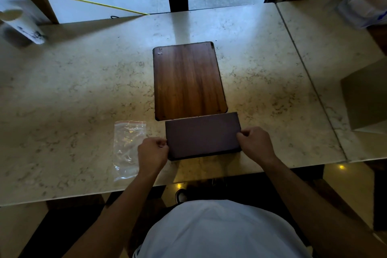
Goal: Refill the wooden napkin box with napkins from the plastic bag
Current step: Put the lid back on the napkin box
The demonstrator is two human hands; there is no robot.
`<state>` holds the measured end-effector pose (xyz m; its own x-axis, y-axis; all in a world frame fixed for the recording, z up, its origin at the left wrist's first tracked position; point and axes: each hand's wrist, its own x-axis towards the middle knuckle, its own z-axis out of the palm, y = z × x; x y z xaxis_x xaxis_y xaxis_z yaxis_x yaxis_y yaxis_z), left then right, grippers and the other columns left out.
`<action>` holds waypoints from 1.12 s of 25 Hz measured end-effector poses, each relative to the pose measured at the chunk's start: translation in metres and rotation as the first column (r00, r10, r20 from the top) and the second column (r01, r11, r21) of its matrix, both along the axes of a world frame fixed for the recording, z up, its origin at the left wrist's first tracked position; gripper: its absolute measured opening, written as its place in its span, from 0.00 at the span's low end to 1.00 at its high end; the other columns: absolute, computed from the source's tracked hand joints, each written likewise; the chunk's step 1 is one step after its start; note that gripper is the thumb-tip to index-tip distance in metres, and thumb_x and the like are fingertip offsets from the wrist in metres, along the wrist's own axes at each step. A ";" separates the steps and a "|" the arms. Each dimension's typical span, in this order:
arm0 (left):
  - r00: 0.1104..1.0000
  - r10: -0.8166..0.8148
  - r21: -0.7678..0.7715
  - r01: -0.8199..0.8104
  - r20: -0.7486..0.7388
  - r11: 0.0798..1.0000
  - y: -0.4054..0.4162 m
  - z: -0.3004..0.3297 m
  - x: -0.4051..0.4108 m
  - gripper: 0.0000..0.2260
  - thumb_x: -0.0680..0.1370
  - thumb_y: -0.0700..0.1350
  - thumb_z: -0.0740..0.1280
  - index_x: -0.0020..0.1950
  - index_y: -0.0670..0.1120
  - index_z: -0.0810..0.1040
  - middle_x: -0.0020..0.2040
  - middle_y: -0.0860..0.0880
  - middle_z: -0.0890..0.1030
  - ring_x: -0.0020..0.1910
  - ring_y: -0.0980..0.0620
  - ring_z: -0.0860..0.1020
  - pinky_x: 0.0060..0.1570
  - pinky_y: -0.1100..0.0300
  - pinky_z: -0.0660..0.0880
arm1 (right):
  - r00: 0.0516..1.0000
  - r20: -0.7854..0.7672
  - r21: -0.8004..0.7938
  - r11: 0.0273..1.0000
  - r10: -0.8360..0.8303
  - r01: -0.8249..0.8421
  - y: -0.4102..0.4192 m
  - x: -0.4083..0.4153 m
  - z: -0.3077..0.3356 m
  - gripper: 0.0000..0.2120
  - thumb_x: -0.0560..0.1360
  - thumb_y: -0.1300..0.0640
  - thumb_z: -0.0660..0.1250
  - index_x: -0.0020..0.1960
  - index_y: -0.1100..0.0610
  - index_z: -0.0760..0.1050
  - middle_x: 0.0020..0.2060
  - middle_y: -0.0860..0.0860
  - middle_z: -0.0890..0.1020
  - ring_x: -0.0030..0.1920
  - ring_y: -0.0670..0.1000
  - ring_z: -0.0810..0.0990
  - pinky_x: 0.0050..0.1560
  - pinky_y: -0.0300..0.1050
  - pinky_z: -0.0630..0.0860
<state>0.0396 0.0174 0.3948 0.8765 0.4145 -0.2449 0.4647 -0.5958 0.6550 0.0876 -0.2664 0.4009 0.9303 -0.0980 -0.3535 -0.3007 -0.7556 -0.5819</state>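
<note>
A dark purple stack of napkins [202,135] lies on the marble table [83,90] near its front edge. My left hand [152,154] grips the stack's left edge, and my right hand [256,142] grips its right edge. Just behind the stack, touching it, sits the closed wooden napkin box [188,80], seen from above with its flat brown top. A clear zip plastic bag [127,148] lies flat and looks empty, just left of my left hand.
A white cylinder [22,26] lies at the far left. A white board with a yellow edge [83,9] leans at the back. A plastic-wrapped package [364,6] sits at the back right. A seam [310,81] splits the tabletop on the right.
</note>
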 end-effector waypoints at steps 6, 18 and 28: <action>0.975 0.044 -0.153 -0.079 -0.219 0.985 0.006 -0.004 0.012 0.06 0.75 0.39 0.71 0.52 0.44 0.82 0.49 0.43 0.84 0.49 0.46 0.83 0.55 0.44 0.81 | 0.987 -0.116 0.082 0.989 -0.114 0.124 -0.004 0.010 0.000 0.16 0.77 0.51 0.64 0.46 0.62 0.84 0.42 0.59 0.87 0.42 0.57 0.85 0.45 0.54 0.82; 0.825 -0.018 -0.308 -0.191 -0.565 0.932 0.007 0.001 0.076 0.28 0.82 0.65 0.50 0.63 0.41 0.71 0.53 0.35 0.80 0.45 0.35 0.82 0.35 0.48 0.82 | 0.644 -0.759 0.144 0.941 -0.093 0.306 0.002 0.089 0.004 0.47 0.69 0.20 0.49 0.55 0.65 0.70 0.48 0.64 0.78 0.46 0.68 0.81 0.39 0.62 0.83; 0.827 -0.068 -0.207 -0.060 -0.559 0.976 0.003 0.001 0.091 0.24 0.83 0.58 0.52 0.63 0.39 0.72 0.54 0.37 0.78 0.55 0.35 0.79 0.58 0.38 0.78 | 0.580 -0.807 0.060 0.961 -0.113 0.269 0.009 0.100 -0.007 0.36 0.69 0.30 0.54 0.56 0.63 0.71 0.51 0.64 0.77 0.47 0.71 0.80 0.35 0.68 0.81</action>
<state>0.1304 0.0202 0.3960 0.5627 0.2952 -0.7722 0.7864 -0.4793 0.3897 0.1878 -0.2576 0.3939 0.2419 -0.1099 -0.9641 -0.8253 -0.5458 -0.1449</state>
